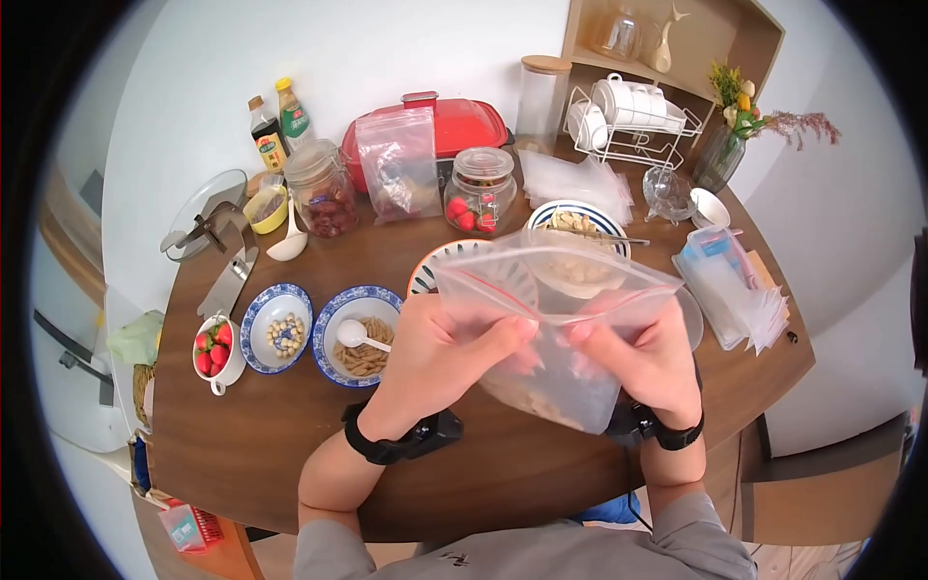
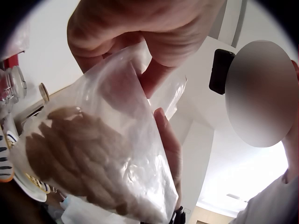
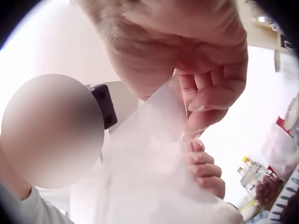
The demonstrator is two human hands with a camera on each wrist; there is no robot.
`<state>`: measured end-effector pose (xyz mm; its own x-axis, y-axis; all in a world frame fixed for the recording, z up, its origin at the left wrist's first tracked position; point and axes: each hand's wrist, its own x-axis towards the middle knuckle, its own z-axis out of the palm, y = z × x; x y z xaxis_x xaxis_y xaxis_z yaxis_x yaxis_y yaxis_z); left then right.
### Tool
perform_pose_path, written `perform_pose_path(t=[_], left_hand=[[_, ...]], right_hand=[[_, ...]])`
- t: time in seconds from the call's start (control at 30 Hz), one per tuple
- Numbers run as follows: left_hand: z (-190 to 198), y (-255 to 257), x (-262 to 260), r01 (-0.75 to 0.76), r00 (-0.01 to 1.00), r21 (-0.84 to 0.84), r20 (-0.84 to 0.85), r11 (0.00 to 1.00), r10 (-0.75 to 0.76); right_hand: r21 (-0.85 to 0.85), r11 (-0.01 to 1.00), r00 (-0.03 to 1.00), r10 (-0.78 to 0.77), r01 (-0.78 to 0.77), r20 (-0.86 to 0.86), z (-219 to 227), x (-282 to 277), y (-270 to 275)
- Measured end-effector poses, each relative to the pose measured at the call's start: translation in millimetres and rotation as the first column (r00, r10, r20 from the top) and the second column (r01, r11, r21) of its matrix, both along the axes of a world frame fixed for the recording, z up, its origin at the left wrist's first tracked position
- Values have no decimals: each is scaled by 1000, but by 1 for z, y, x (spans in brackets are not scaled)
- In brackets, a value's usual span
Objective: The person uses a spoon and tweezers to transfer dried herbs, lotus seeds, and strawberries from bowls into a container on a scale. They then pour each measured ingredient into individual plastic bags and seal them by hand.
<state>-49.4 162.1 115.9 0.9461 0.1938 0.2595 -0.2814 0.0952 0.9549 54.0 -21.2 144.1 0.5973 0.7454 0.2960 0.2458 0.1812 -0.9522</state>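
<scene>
A clear zip bag (image 1: pixel 553 398) hangs over the near side of the table, its mouth upward and its top edges apart. My left hand (image 1: pixel 425 358) pinches its left side just below the red-lined seal, thumb on the near face. On the right side my right hand (image 1: pixel 659 365) pinches it the same way, the thumbs pointing at each other. Pale brown elongated pieces (image 2: pixel 84 161) lie in the bottom of the bag in the left wrist view. Behind the bag, partly hidden, are a striped-rim plate (image 1: pixel 422 277) and a blue-rimmed bowl (image 1: pixel 614 232) with food.
To the left stand a cup of strawberries (image 1: pixel 218 358), a bowl of pale round pieces (image 1: pixel 253 333) and a bowl of brown strips (image 1: pixel 329 353) with a white spoon. Jars, a filled bag (image 1: pixel 398 164) and a red cooker (image 1: pixel 474 126) line the back. Bag packs (image 1: pixel 720 290) lie right.
</scene>
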Motion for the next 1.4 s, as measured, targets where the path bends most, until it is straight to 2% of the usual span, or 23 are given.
perform_pose_path(t=[0.13,0.2,0.23,0.3,0.4,0.53,0.6,0.63,0.7,0.83,1.13,1.23,1.4], left_hand=[[7,-5,-1,-49,999,-13,5,999,50],[10,-5,-3,-58,996,-106,57,993,64],[9,-3,-3,-56,997,-101,53,993,62],[5,-1,-5,-7,999,-39,32,999,8],[11,-10,-5,-77,997,-88,-8,993,77],[15,-6,-6,-99,995,-61,3,993,100],[14,-8,-7,-130,991,-59,29,990,132],[13,-6,-7,-130,991,-59,27,990,132],[11,-2,-8,-35,996,7,85,999,34],[11,-2,-11,-41,995,42,97,998,36],[13,-3,-14,-5,990,-3,139,1000,5],[16,0,-11,32,994,27,104,999,-34],[11,0,-12,14,973,124,227,992,-42]], right_hand=[[-48,999,999,18,-20,-46,4,2,-7],[-174,976,988,141,-129,64,1,4,-9],[-170,977,988,140,-128,61,1,2,-8],[-39,998,999,44,-42,32,1,-1,-7],[-76,997,997,-2,8,71,4,-1,-9],[-48,998,992,35,-29,123,4,-1,-8],[-28,999,970,22,-16,241,6,-2,-6],[-28,999,971,22,-16,239,5,-1,-6],[17,1000,960,6,-11,281,2,0,-6],[41,999,942,-6,-9,337,4,-4,-6],[100,995,922,-44,6,385,2,-11,-5],[113,993,877,-65,12,475,5,-12,-6],[72,997,851,-9,-34,525,6,-12,-7]])
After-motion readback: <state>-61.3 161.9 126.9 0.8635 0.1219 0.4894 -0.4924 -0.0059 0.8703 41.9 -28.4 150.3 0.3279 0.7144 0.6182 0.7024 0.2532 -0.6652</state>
